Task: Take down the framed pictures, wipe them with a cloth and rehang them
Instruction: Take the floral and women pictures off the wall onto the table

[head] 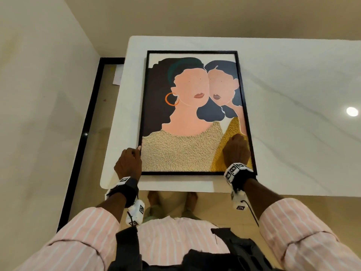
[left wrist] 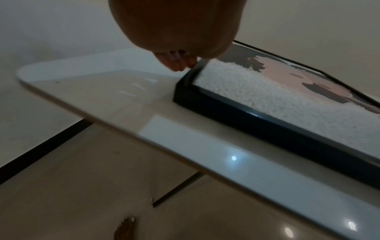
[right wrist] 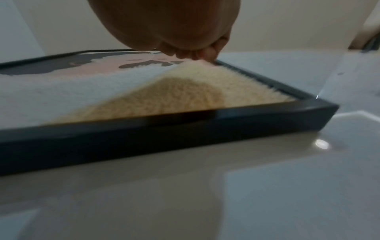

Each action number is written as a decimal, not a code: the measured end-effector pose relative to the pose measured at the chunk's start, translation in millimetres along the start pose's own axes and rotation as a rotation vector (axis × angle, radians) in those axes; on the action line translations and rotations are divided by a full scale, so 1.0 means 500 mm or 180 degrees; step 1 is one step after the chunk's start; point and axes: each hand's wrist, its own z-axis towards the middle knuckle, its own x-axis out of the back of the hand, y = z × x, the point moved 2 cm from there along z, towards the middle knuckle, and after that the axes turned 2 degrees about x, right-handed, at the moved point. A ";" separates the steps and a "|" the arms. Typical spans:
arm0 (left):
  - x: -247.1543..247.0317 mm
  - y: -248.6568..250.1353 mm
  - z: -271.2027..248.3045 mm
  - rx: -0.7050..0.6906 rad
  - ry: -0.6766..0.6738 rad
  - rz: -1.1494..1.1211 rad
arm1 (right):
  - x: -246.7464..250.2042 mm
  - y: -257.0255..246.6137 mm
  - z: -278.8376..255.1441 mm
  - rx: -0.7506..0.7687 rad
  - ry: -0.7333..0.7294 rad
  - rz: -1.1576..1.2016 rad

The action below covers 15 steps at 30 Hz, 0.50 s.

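A black-framed picture (head: 191,114) of two faceless women lies flat on a white table (head: 293,75). My left hand (head: 129,161) grips the frame's left rail near the bottom left corner, thumb on top; in the left wrist view its fingertips (left wrist: 179,65) curl against the outside of the rail of the picture (left wrist: 267,97). My right hand (head: 236,149) lies on the yellow lower right part, and its bent fingertips (right wrist: 191,55) hook against the inner side of the right rail of the picture (right wrist: 123,97). No cloth is in view.
The table has rounded corners and a glossy top (left wrist: 102,91); its near edge runs just in front of my feet (head: 154,198). A black strip (head: 88,124) borders the glossy beige floor to the left. A lamp's reflection (head: 351,111) shines at the right.
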 end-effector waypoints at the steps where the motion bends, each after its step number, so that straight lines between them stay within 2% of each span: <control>1: 0.005 -0.022 -0.013 -0.0050 0.0009 -0.0058 | -0.010 -0.027 -0.016 0.0035 -0.0005 0.0275; 5: 0.016 -0.137 -0.048 0.0141 -0.0125 -0.0260 | -0.057 -0.149 -0.110 0.0434 -0.0117 0.0882; 10: 0.057 -0.330 -0.041 0.1250 -0.0244 -0.0887 | -0.119 -0.336 -0.269 0.1460 -0.0991 0.1083; 13: 0.062 -0.460 -0.037 0.2096 -0.0773 -0.1845 | -0.136 -0.465 -0.354 0.2087 -0.1480 0.1034; 14: 0.052 -0.475 -0.046 0.2235 -0.0984 -0.1997 | -0.134 -0.481 -0.366 0.2191 -0.1536 0.1015; 15: 0.070 -0.540 -0.041 0.2366 -0.1012 -0.2087 | -0.146 -0.555 -0.401 0.2385 -0.1598 0.0988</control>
